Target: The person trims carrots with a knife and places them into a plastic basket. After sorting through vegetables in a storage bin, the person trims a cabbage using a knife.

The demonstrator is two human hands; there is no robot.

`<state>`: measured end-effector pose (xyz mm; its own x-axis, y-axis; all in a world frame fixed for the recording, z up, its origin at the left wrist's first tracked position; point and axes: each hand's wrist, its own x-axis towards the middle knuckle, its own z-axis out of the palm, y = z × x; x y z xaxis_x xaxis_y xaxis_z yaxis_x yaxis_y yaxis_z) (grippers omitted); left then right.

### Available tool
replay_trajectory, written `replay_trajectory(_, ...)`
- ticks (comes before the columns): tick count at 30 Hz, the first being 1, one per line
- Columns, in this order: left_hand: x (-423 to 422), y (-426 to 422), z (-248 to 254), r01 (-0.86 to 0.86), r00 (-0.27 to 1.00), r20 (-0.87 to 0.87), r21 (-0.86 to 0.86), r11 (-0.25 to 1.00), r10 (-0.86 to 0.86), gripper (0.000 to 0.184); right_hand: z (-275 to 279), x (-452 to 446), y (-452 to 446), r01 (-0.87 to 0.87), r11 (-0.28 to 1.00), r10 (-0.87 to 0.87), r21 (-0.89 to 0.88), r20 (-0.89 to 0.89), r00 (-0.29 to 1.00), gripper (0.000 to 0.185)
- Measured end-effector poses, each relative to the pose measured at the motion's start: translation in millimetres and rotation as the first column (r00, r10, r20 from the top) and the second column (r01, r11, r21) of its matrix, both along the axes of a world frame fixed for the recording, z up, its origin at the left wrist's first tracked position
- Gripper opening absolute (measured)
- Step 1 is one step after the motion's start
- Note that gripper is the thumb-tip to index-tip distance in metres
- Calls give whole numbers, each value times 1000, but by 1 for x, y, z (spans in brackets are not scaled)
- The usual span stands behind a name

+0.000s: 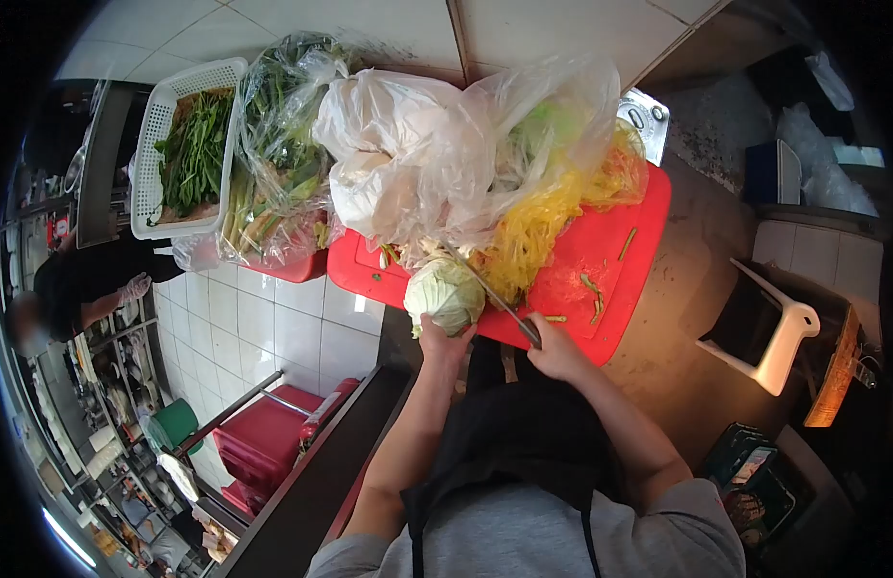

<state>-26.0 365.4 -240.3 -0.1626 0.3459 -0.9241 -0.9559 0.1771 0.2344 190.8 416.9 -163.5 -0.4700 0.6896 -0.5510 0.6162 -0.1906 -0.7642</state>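
Observation:
A pale green cabbage [444, 292] rests against my left hand [444, 339], whose fingers close around its near side. In my right hand [554, 351] is a knife [499, 301], gripped by its dark handle. Its blade slants up and left along the cabbage's right side; I cannot tell whether it touches the leaves. Both are over the near edge of a red plastic surface [615, 279], where some green scraps [593, 297] lie. Just beyond are a yellow plastic bag [525, 241] and a large whitish plastic bag [393, 125].
Leafy greens fill a white basket [144, 183] at the left, beside a clear bag of green stalks [273, 164]. Another person [71, 289] stands far left. A red bin [263, 438] is at lower left, and a white plastic chair [781, 342] stands at right.

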Motion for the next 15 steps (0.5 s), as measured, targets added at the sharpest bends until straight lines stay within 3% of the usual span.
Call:
replay_trajectory(1,4,6,8,69,984,-147,-220,973,-103,67,5,3,-6,-19,1000,20,-8,50,999,38)
replay_trajectory(3,14,35,63,79,860,-345,-638,766,-377,69,12,4,-17,-79,997,77,17,118,990,38)
replay_trajectory(5,6,8,29,281,350,-622,-644,712,-700,72,15,1,-27,-154,985,139,83,163,977,39)
replay_trajectory(6,1,-6,11,359,18,-681,-679,640,-732,74,18,-2,-31,-166,975,141,151,160,977,37)
replay_trajectory(9,-8,-18,-16,517,-115,-719,-633,577,-686,75,22,-14,-26,-273,954,228,127,288,930,36)
replay_trajectory(12,-6,-21,-21,518,-134,-757,-603,606,-639,71,-6,-28,-2,-295,937,208,186,381,901,34)
replay_trajectory(13,-6,-23,-18,517,-140,-756,-607,604,-640,71,-24,-34,11,-228,944,124,238,383,915,29)
replay_trajectory(15,-6,-16,-13,523,-129,-761,-597,609,-635,72,-26,-37,37,-297,926,201,231,364,909,27)
